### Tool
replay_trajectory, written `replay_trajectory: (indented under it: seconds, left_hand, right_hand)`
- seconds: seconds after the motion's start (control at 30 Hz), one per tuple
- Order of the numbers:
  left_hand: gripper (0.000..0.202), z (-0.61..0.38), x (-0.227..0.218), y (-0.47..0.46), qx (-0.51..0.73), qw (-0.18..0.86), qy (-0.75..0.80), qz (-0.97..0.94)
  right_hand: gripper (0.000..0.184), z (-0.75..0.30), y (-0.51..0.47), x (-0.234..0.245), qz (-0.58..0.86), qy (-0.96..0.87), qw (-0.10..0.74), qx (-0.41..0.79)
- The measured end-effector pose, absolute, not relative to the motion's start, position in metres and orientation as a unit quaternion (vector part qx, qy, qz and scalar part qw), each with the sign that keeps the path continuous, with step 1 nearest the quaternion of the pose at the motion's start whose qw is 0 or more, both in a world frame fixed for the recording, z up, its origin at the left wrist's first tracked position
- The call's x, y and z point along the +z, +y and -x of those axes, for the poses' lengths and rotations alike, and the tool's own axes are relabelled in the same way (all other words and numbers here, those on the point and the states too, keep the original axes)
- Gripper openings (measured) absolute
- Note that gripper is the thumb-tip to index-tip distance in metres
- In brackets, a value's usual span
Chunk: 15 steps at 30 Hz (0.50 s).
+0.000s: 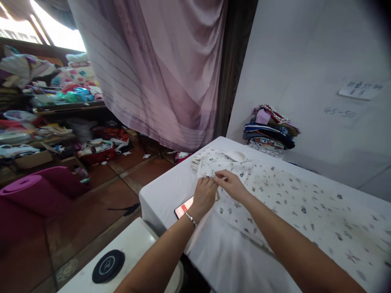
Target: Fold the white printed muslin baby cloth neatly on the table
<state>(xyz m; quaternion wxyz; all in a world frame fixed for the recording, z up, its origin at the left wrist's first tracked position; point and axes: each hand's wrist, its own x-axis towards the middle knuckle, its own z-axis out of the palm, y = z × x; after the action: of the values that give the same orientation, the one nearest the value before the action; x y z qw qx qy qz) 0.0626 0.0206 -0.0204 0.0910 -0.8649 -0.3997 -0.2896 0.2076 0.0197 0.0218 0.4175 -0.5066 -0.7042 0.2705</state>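
A white garment with small grey prints (293, 199) lies spread along a table covered in white cloth (171, 183). My left hand (204, 194), with a bracelet on its wrist, is closed on the fabric near the garment's collar end. My right hand (232, 185) pinches the same patch of cloth right beside it, fingers pressed together. The two hands touch each other over the garment's edge. A phone with a red and white screen (184, 207) lies on the table just left of my left wrist.
A stack of folded colourful clothes (270, 130) stands at the table's far end against the white wall. A white appliance with a black round disc (108, 265) sits below left. A pink curtain (159, 69) hangs behind; cluttered shelves (45, 110) and magenta rolls (33, 191) stand left.
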Motion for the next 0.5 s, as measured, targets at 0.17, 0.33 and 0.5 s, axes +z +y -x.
replay_trajectory:
  seconds: [0.17, 0.33, 0.5]
  left_hand:
    - [0.023, -0.059, -0.011, 0.024, -0.275, 0.13, -0.33, 0.893]
    - [0.034, -0.05, 0.005, 0.019, -0.322, 0.08, -0.259, 0.907]
    - [0.031, -0.051, 0.005, 0.009, -0.519, -0.148, -0.257, 0.802]
  right_hand:
    - [0.036, -0.189, 0.038, 0.027, 0.529, -0.671, 0.398, 0.335]
    - [0.03, -0.181, 0.035, 0.028, 0.462, -0.58, 0.455, 0.493]
    - [0.033, -0.18, 0.029, 0.024, 0.488, -0.555, 0.504, 0.446]
